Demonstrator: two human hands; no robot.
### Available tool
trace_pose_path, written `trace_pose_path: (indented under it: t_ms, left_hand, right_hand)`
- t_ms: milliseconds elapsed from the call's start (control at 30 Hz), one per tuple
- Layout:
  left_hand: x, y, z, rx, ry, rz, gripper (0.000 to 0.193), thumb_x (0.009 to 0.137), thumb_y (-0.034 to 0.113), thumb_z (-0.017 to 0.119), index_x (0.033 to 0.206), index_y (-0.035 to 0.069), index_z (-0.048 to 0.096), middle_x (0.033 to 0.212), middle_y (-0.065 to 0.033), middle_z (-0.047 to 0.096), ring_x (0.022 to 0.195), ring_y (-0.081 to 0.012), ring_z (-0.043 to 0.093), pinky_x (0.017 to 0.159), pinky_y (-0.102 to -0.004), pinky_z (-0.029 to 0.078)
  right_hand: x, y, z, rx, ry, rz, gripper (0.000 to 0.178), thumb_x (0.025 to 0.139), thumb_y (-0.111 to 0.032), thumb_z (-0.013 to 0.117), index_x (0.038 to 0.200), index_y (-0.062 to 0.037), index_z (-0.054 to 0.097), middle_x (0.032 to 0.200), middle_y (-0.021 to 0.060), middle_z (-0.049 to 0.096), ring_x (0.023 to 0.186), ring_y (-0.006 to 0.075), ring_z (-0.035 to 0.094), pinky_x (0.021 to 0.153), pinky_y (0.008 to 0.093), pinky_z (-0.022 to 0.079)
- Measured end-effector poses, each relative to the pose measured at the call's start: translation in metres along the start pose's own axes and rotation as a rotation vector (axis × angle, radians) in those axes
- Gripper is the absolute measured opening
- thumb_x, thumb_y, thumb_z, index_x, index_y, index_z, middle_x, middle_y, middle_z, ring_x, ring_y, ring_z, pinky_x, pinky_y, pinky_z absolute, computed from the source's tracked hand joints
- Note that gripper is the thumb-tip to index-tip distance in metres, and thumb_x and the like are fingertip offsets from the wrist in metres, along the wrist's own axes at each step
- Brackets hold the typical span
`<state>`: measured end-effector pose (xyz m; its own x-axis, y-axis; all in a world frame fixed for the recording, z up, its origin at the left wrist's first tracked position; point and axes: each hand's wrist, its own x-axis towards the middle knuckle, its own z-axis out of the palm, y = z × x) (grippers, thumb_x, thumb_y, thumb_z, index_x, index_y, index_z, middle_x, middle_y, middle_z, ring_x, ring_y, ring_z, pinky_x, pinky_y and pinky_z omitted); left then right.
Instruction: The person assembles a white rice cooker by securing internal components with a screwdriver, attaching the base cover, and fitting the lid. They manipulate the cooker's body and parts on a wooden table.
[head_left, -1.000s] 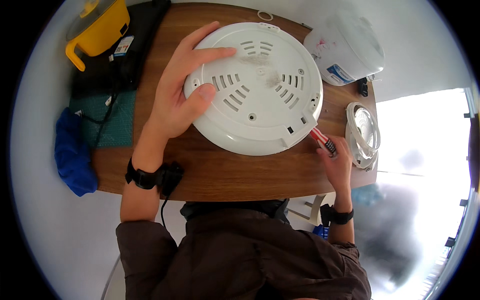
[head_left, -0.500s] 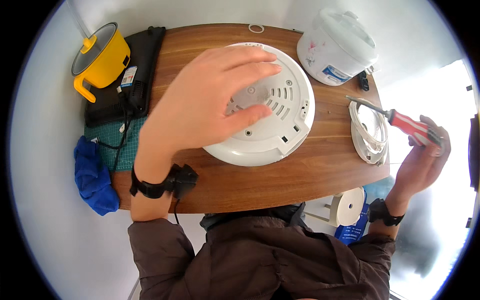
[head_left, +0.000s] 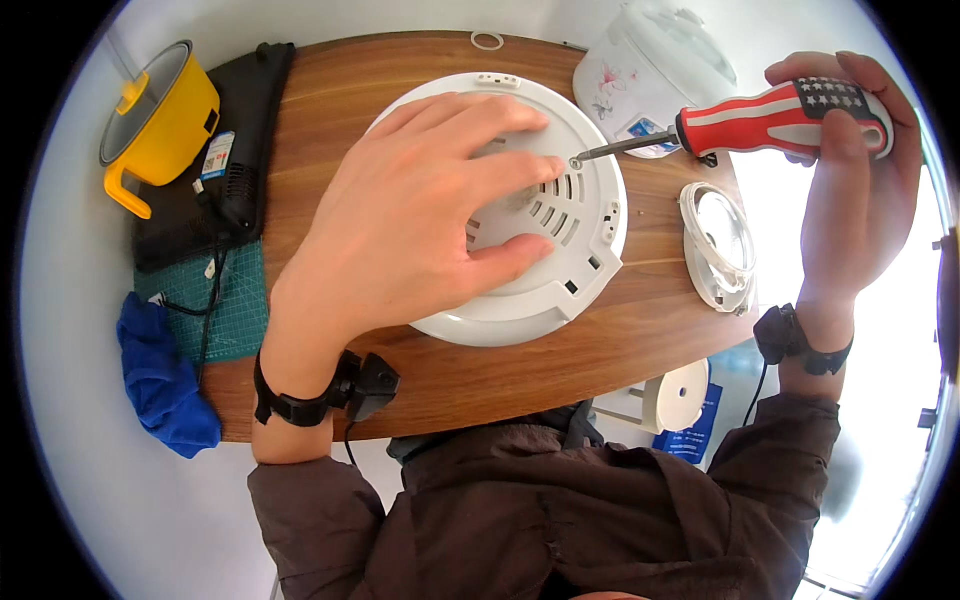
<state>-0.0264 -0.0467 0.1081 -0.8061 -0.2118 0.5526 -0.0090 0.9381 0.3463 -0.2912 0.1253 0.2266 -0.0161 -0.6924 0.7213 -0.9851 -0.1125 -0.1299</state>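
A round white plastic appliance base (head_left: 597, 240), with vent slots and screw holes, lies on the wooden table in front of me. My left hand (head_left: 410, 205) rests on it from the left, fingers spread, covering much of its middle. In my right hand (head_left: 860, 205) is a screwdriver (head_left: 740, 125) with a red, white and black star-patterned handle. The fingers wrap the handle's end, the thumb along its near side. Its shaft points left and slightly down, and the tip is at a screw hole near the base's right side, just beyond my left fingertips.
Behind the screwdriver stands a white rice cooker (head_left: 640, 75). White ring-shaped parts (head_left: 722, 250) lie at the table's right edge, and a thin ring (head_left: 487, 40) at the back. On the left are a yellow pot (head_left: 175, 120), a black flat device (head_left: 255, 110), a green mat (head_left: 235, 310) and blue cloth (head_left: 165, 375).
My right hand has brought the screwdriver up from the right edge, so its tip now meets the base. My left hand stays on the base. The whole view has shifted slightly.
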Motion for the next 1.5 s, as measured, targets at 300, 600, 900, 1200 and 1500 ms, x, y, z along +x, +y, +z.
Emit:
trace_pose_path:
  t_ms: [300, 600, 900, 1200, 1500]
  left_hand:
    - [-0.004, -0.004, 0.003, 0.008, 0.038, 0.017, 0.043, 0.077, 0.023, 0.082, 0.118, 0.013, 0.073, 0.137, -0.0064, 0.063, 0.128, -0.0324, 0.057, 0.112, -0.0464, 0.042]
    - [-0.006, -0.005, 0.003, 0.032, 0.046, 0.024, 0.041, 0.078, 0.024, 0.081, 0.117, 0.013, 0.074, 0.138, -0.0063, 0.063, 0.128, -0.0325, 0.057, 0.111, -0.0454, 0.043]
    - [-0.007, -0.005, 0.006, 0.045, 0.05, 0.028, 0.041, 0.079, 0.024, 0.081, 0.118, 0.013, 0.074, 0.139, -0.006, 0.063, 0.128, -0.0323, 0.057, 0.11, -0.0453, 0.043]
    - [-0.008, -0.007, 0.008, 0.065, 0.068, 0.043, 0.041, 0.08, 0.025, 0.081, 0.118, 0.014, 0.074, 0.139, -0.006, 0.063, 0.128, -0.0318, 0.058, 0.109, -0.0446, 0.045]
    - [-0.003, -0.002, 0.004, 0.123, 0.046, 0.08, 0.04, 0.081, 0.026, 0.081, 0.118, 0.015, 0.073, 0.139, -0.0053, 0.063, 0.127, -0.0317, 0.059, 0.108, -0.0447, 0.046]
  right_hand:
    - [0.007, -0.003, 0.004, -0.083, -0.029, -0.022, 0.042, 0.102, -0.027, 0.06, 0.135, -0.0023, 0.053, 0.119, 0.0172, 0.072, 0.106, 0.0267, 0.074, 0.082, 0.0291, 0.063]
    - [0.005, -0.002, 0.004, -0.044, 0.01, -0.036, 0.041, 0.102, -0.025, 0.061, 0.135, -0.0023, 0.055, 0.12, 0.0171, 0.071, 0.108, 0.0285, 0.073, 0.084, 0.032, 0.063]
    - [0.019, -0.014, 0.009, -0.145, -0.014, -0.08, 0.036, 0.101, -0.029, 0.064, 0.125, -0.003, 0.062, 0.109, 0.015, 0.072, 0.1, 0.0266, 0.072, 0.078, 0.0301, 0.061]
    - [0.038, -0.028, 0.028, -0.046, 0.003, -0.071, 0.03, 0.102, -0.03, 0.063, 0.117, -0.0044, 0.062, 0.088, 0.0064, 0.066, 0.076, 0.0157, 0.062, 0.062, 0.0242, 0.051]
    - [0.053, -0.044, 0.06, 0.063, 0.037, -0.037, 0.026, 0.103, -0.031, 0.063, 0.108, -0.0057, 0.063, 0.068, -0.0022, 0.059, 0.052, 0.0048, 0.052, 0.046, 0.0184, 0.041]
